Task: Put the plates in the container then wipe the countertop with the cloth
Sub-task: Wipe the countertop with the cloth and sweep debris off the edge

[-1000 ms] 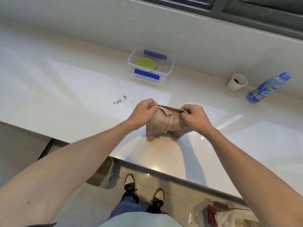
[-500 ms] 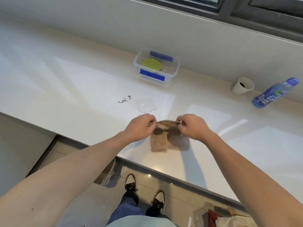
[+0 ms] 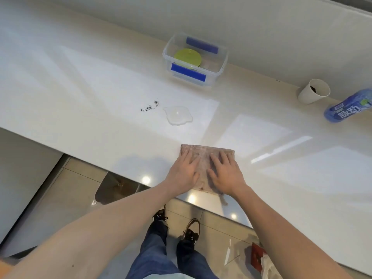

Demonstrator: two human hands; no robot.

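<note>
1. A long, glossy white countertop (image 3: 100,81) runs beneath a pale wall, with tiled floor and the person's shoes visible below its front edge.
2. The clear container (image 3: 194,57), fitted with blue clips, sits at the back near the wall. A green plate (image 3: 187,57) lies inside it, and something pinkish shows just beside that; I cannot tell whether it is a second plate.
3. The plate step therefore looks done, and the wiping step appears to be the one in hand.
4. The brown cloth (image 3: 203,153) lies spread flat near the counter's front edge, one corner trailing over it.
5. The left hand (image 3: 184,171) and right hand (image 3: 225,174) both rest palm-down on the cloth, fingers extended and slightly splayed. Neither grips anything; they press the fabric against the surface.
6. Ahead of the cloth sit a small puddle of clear liquid (image 3: 178,115) and, just to its left, a scatter of dark crumbs (image 3: 150,106). Both are apart from the cloth.
7. A paper cup (image 3: 313,91) and a blue bottle (image 3: 348,106) stand well off to the right.
8. The next move probably calls for pushing the cloth forward and leftward with steady downward pressure, so it passes over the puddle and crumbs without bunching.
</note>
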